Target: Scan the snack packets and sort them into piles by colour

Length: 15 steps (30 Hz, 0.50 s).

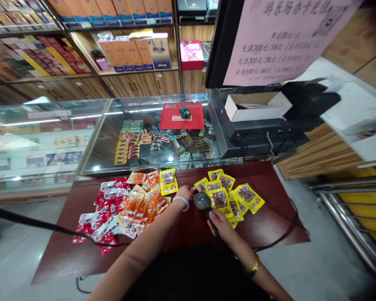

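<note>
My right hand [219, 226] grips the handle of a black barcode scanner [202, 201], whose head points at a heap of yellow snack packets [225, 196] on the dark red table [269, 234]. My left hand [185, 192], with a pale bangle on its wrist, reaches to the left edge of that yellow heap and touches a yellow packet [201, 184]. Left of my left arm lie orange packets [142, 200], one more yellow packet [168, 181], and red-and-white packets [108, 209].
A glass display counter [119, 138] stands behind the table, with a red mouse pad and mouse [182, 115] on it. At right sit a monitor with a pink notice [278, 37], a white box [257, 109] and black cables [288, 225]. Shelves of boxed goods line the back wall.
</note>
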Motion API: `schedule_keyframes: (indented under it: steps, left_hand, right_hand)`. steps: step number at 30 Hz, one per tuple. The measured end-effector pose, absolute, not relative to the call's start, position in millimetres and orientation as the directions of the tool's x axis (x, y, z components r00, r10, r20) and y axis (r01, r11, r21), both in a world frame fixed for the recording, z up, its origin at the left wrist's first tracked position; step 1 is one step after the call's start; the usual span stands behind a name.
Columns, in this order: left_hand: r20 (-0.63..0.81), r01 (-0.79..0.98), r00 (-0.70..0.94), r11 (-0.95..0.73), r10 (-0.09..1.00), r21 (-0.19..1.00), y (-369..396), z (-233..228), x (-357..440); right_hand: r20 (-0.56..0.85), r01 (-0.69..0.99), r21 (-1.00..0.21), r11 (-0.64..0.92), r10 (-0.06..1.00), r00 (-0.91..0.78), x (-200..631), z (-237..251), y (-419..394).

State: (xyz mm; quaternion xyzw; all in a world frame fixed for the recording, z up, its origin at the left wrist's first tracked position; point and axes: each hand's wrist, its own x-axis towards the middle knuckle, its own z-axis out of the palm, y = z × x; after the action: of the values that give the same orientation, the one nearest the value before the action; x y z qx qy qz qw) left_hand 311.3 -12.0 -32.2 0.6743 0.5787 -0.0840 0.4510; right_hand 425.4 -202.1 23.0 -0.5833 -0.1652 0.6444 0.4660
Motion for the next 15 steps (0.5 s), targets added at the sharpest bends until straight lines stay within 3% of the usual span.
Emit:
schedule_keyframes:
  steps: [3, 9, 15]
  left_hand:
    - [-0.697, 0.805, 0.319, 0.205, 0.643, 0.557, -28, -48, 334]
    - [-0.637, 0.756, 0.233, 0.275, 0.735, 0.594, -29, -59, 345]
    - [-0.553, 0.730, 0.220, 0.241, 0.803, 0.640, -26, -52, 292]
  right_hand:
    - [-0.620, -0.417, -0.746, -0.520, 0.770, 0.149, 429, 20, -207]
    - [-0.658, -0.447, -0.723, -0.526, 0.721, 0.216, 432, 21, -214]
    - [-0.631, -0.444, -0.738, -0.508, 0.753, 0.188, 429, 30, -206]
